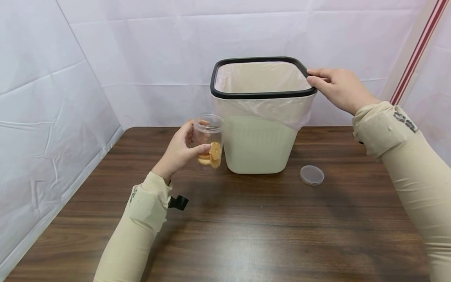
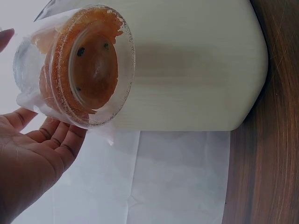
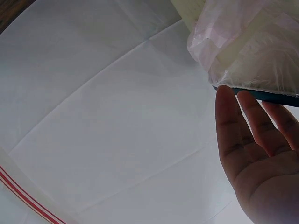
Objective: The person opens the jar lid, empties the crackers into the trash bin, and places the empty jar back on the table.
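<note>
Where the head view looks down on the brown wood counter (image 1: 246, 235), item one is a cream bin (image 1: 258, 145), upright near the back edge, with a black rim (image 1: 260, 94) and a pale liner (image 1: 267, 107) folded over its top. Left hand (image 1: 179, 150): fingers and thumb wrapped round a clear jar (image 1: 210, 139), lid off, raised clear of the counter just left of the bin; orange-yellow pieces (image 1: 213, 154) sit in its lower part. Right hand (image 1: 338, 88): fingers laid on the bin's right rear rim corner, thumb on the outer side, resting there rather than clenched. Lid (image 1: 311, 174): round, clear, flat on the counter right of the bin, apart from it. Both arms wear beige sleeves (image 1: 141, 223); white sheeting (image 1: 53, 117) encloses the scene. Left wrist view: jar (image 2: 79, 65) seen base-on, orange contents (image 2: 91, 70) pressed against the bottom, left hand (image 2: 32, 154) cupped round its side, fingers curled; bin wall (image 2: 196, 70) directly behind, counter (image 2: 271, 163) at the right edge. Right wrist view: right hand (image 3: 257, 154) with fingers nearly straight, tips touching the dark rim (image 3: 275, 96) under the bunched liner (image 3: 247, 42); white sheeting (image 3: 107, 116) fills the rest.
</note>
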Action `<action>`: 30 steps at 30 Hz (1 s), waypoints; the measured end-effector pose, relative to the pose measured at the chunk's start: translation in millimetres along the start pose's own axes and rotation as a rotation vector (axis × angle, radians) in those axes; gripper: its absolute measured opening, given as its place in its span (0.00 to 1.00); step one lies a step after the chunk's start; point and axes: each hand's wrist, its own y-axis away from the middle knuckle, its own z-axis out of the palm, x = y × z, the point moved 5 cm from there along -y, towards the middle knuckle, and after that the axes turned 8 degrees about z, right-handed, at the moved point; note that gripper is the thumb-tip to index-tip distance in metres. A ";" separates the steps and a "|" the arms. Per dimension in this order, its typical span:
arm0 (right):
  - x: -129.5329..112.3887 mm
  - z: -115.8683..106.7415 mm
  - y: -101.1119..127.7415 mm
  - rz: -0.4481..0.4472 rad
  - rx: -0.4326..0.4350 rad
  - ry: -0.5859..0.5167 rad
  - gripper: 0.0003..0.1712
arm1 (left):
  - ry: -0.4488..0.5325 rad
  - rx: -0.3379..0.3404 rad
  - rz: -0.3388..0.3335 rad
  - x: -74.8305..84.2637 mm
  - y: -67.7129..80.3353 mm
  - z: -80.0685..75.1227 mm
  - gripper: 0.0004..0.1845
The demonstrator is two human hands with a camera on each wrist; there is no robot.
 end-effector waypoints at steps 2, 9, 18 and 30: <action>0.0 -0.2 -0.1 -0.002 0.003 -0.001 0.33 | -0.001 0.003 -0.002 0.9 -0.3 -1.5 0.31; 0.0 -0.4 -0.6 0.001 0.008 -0.004 0.32 | -0.020 0.005 -0.009 -0.3 -2.4 -7.3 0.31; -0.7 0.6 -0.7 0.001 0.014 0.005 0.32 | -0.030 0.003 -0.026 0.0 -4.0 -11.3 0.32; -2.2 2.1 -1.6 -0.003 0.013 -0.004 0.32 | -0.048 -0.010 -0.045 2.7 -5.3 -16.0 0.30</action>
